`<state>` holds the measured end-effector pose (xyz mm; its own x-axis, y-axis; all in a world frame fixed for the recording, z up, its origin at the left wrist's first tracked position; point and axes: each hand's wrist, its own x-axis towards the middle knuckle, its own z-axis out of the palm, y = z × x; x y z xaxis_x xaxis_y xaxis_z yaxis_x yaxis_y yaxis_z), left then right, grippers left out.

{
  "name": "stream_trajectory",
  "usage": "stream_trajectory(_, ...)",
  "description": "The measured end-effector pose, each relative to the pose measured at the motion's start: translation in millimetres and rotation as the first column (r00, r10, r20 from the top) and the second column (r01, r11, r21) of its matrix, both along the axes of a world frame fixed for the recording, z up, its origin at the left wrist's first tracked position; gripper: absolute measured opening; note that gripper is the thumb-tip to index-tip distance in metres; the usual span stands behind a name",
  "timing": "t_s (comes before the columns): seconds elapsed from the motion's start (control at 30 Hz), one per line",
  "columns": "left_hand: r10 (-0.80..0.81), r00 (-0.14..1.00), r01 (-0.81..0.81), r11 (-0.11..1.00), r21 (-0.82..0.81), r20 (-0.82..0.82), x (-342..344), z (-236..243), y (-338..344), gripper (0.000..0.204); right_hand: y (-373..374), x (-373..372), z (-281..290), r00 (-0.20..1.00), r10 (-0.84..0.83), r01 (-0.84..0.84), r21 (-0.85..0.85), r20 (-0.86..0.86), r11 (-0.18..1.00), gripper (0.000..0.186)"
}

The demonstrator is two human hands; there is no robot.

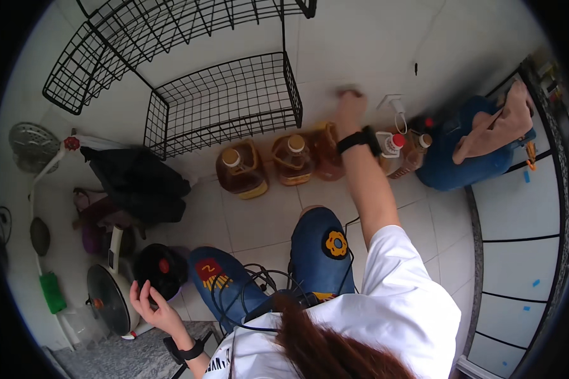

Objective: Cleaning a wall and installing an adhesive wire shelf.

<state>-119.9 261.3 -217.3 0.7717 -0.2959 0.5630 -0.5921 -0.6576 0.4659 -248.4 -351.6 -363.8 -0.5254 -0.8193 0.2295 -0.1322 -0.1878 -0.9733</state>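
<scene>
My right arm reaches toward the wall, and my right hand (351, 101) is blurred above a row of plastic jugs, beside a white wall socket (392, 101); its fingers are indistinct. Brown-liquid jugs (240, 174) with pale caps stand along the wall, partly hidden by my forearm. A red-capped bottle (393, 145) is right of my wrist. My left hand (153, 302) hangs with loosely curved, parted fingers near a dark pot (152, 271) and a glass-lidded pan (107, 303), holding nothing visible.
A black wire rack (224, 98) hangs above the jugs. A black bag (129, 180) is at left. A blue barrel (442, 170) with a pinkish cloth (493, 126) stands at right beside a tiled ledge (515, 215). Black cables loop over my legs. A granite surface (88, 360) borders the lower left.
</scene>
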Motion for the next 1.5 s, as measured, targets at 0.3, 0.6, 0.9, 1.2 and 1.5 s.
stream_trajectory(0.3, 0.004, 0.999, -0.006, 0.999, -0.033, -0.044, -13.4, 0.7, -2.8, 0.015, 34.7, 3.7, 168.2, 0.952, -0.269, 0.169, -0.485, -0.145, 0.858, 0.007)
stream_trajectory(0.6, -0.334, 0.886, 0.180, 0.887, -0.425, -0.321, 3.1, 8.8, -68.0, 0.045, 73.8, 11.8, 174.3, 0.727, 0.687, -0.632, -0.384, 0.008, 0.673, 0.008)
stream_trajectory(0.9, -0.534, 0.804, 0.534, 0.842, 0.075, 0.261, 26.2, 69.2, -244.3, 0.053, 108.5, 39.4, 231.5, 0.348, 0.685, -0.876, 0.038, -0.640, 0.481, 0.025)
stream_trajectory(1.2, -0.541, 0.766, 0.582, 0.813, -0.017, 0.347, 37.8, 54.4, -282.1, 0.016, 137.1, 19.6, 244.7, 0.299, 0.603, -0.774, 0.182, -0.740, 0.606, 0.021)
stream_trajectory(1.5, -0.541, 0.784, 0.570, 0.822, -0.009, 0.305, 38.2, 55.4, -280.9, 0.020, 133.0, -25.4, 240.9, -0.025, 0.942, -0.979, -0.197, 0.336, 0.045, 0.024)
